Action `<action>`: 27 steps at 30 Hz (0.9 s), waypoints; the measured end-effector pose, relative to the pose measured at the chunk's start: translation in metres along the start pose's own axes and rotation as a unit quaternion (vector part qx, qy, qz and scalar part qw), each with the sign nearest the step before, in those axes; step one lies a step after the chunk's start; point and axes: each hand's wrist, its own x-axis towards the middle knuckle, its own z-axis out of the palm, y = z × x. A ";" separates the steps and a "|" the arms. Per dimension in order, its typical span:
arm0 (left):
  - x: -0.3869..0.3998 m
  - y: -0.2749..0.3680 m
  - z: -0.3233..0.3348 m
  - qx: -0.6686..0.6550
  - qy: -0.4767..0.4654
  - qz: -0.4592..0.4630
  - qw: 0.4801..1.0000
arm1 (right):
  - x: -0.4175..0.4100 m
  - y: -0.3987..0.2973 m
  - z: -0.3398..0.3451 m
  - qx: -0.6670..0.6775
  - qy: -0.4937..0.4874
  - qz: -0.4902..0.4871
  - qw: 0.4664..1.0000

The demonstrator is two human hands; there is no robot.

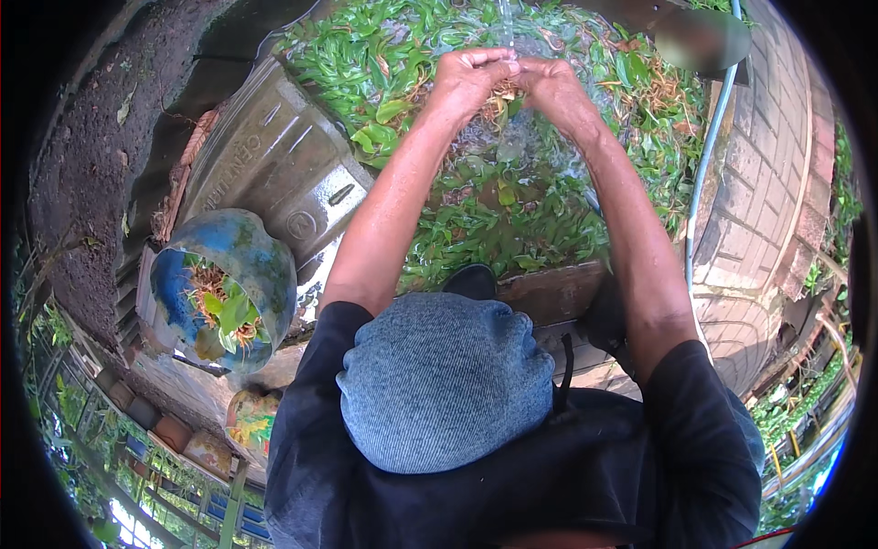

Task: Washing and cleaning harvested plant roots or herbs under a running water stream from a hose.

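My left hand (470, 84) and my right hand (552, 86) meet near the top of the view, fingers pinched around a small plant with brown roots (504, 90). Most of that plant is hidden by the fingers. A thin stream of water (506, 24) falls onto the fingertips. Below the hands lies a broad, wet mass of loose green leafy plants (501, 219), partly under water and mixed with tangled brown roots. Both forearms look wet.
At left, a blue rounded pot (274, 274) holds rooted plants (230, 309), beside a grey moulded slab (274, 151). A light-blue hose (706, 158) runs down the right, along brick paving (761, 199). Rounded denim (446, 384) fills the lower middle; a dark shoe (472, 281) shows beyond it.
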 end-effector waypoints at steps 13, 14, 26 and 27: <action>-0.004 -0.005 -0.002 -0.117 0.047 0.002 0.992 | -0.004 0.015 0.000 0.207 0.068 0.054 0.974; -0.004 -0.002 -0.008 -0.117 0.056 0.013 0.991 | -0.006 0.011 0.000 0.169 0.071 0.038 0.982; -0.018 0.026 -0.043 -0.195 0.076 0.003 0.978 | 0.008 0.001 -0.001 0.208 0.208 0.019 0.955; -0.019 0.023 -0.043 -0.143 0.080 -0.004 0.986 | 0.008 -0.004 0.003 0.207 0.211 0.018 0.955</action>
